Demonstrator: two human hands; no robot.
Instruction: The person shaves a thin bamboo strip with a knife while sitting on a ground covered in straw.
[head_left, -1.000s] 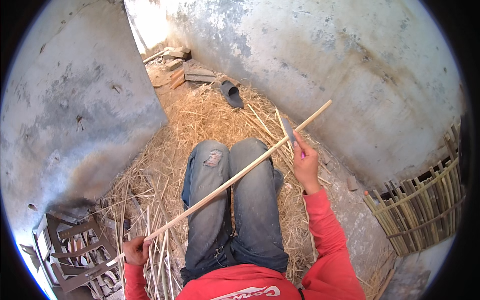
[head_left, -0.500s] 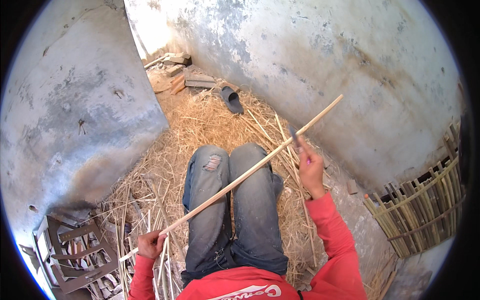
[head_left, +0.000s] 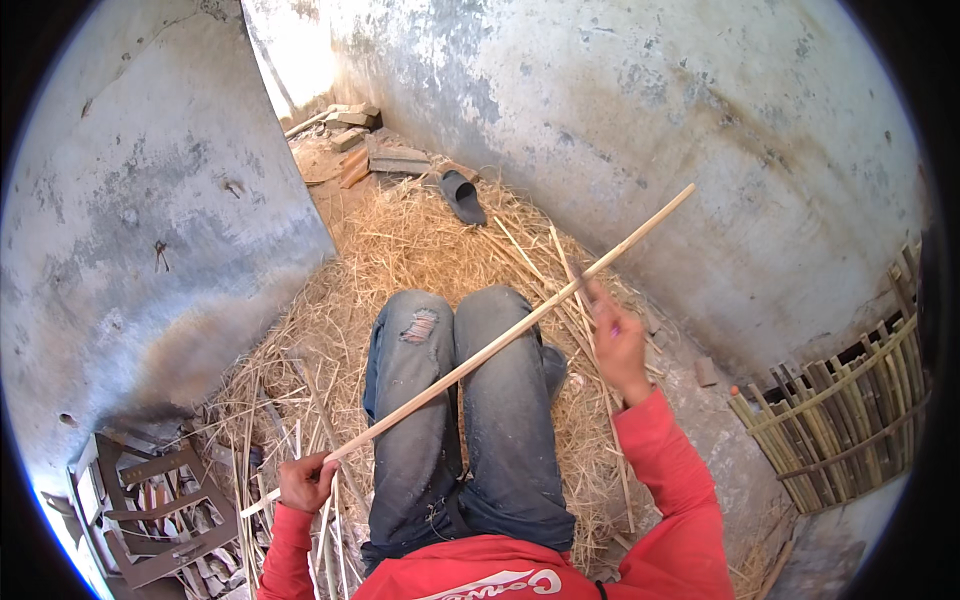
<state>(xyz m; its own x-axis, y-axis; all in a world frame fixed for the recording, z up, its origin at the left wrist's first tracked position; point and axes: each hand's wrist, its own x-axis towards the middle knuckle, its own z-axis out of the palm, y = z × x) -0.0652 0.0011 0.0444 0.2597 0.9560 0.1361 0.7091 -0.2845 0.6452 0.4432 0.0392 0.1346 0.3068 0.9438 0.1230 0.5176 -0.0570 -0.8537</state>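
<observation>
A long pale strip of bamboo or wood [head_left: 460,368] runs slantwise across my knees, its far end up at the right. My left hand [head_left: 305,482] is closed around it close to its lower left end. A knife with a thin dark blade [head_left: 577,274] is gripped in my right hand [head_left: 620,350], out beyond my right knee. The blade meets the strip along its upper part and is smeared by motion. My fingers hide most of the knife's handle.
Curly shavings [head_left: 420,245] and loose strips cover the floor around my legs. A dark sandal [head_left: 462,198] and bricks [head_left: 398,160] lie ahead. A slatted bamboo basket or panel [head_left: 840,420] stands at right, a broken frame [head_left: 165,465] at left. Walls rise on both sides.
My right hand and the knife have shifted slightly down and left along the strip. The strip's far end has moved a little up and right; my left hand keeps its hold.
</observation>
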